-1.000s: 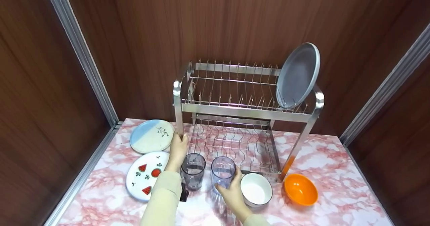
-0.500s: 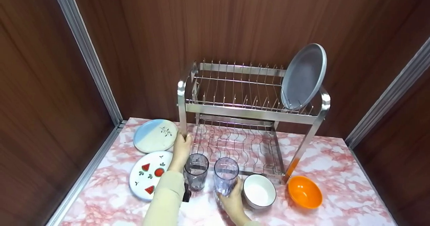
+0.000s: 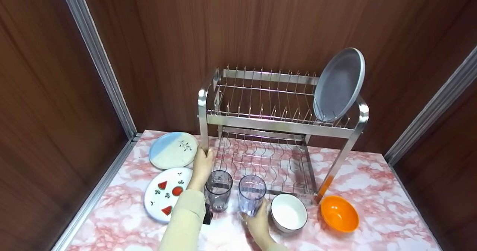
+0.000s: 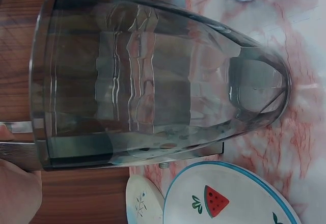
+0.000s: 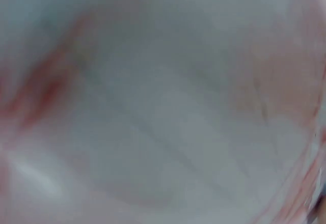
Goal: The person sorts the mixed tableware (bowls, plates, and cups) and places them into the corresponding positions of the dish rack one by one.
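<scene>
Grasping rack's (image 3: 279, 126) front L post low down, L grip (image 3: 202, 165) is wrapped round the metal. R grip (image 3: 258, 223) has hold of purple glass (image 3: 252, 190) near its base, thumb on L side, fingers on R. Glass is mouth up, just in front of rack, btwn dark glass (image 3: 219, 190) & white bowl (image 3: 288, 213); can't tell if its base touches counter (image 3: 115, 210). Dark glass stands upright R of L forearm, well below L grip; L wrist cam sees it close up, filling most of view. White bowl sits just R of R grip, orange bowl (image 3: 339, 213) further R, by rack's front R foot; both mouth up. L of L arm: fruit plate (image 3: 160, 195) lies flat, partly hidden by L sleeve (image 3: 183, 221), w/ leaf plate (image 3: 173, 152) right behind; can't tell if they touch. Grey plate (image 3: 337, 87) stands on edge, tilted, at R end of rack's top tier. Wood wall (image 3: 261, 27) behind rack. R wrist cam too blurred to read, mostly pale w/ red patches.
</scene>
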Motion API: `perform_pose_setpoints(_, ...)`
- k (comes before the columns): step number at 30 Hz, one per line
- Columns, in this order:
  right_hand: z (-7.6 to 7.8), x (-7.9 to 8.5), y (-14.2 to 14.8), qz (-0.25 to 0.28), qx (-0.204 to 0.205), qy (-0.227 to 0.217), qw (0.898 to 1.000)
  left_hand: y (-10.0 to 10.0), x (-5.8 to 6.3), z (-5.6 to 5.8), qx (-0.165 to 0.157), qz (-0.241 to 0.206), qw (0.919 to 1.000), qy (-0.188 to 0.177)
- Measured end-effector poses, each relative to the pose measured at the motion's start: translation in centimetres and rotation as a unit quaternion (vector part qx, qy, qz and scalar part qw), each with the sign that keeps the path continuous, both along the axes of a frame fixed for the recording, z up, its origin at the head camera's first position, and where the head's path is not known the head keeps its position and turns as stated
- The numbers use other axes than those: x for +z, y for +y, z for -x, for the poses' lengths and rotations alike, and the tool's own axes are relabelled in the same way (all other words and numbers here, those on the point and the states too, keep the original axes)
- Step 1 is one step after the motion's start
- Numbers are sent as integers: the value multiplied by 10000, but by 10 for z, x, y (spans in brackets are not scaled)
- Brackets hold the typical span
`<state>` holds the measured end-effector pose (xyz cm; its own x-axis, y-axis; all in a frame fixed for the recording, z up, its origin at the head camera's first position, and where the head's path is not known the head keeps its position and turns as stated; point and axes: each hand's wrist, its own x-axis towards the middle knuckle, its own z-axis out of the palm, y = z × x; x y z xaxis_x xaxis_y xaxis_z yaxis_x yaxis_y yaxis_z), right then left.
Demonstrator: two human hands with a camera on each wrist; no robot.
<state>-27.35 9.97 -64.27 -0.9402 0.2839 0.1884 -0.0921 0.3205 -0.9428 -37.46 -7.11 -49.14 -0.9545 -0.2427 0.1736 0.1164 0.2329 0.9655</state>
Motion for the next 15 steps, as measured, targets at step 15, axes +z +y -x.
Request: perform_pose_setpoints(15, -8, 67, 6, 640, 642, 1050, 9903, -1, 1, 0, -104, -190, 9998, -50)
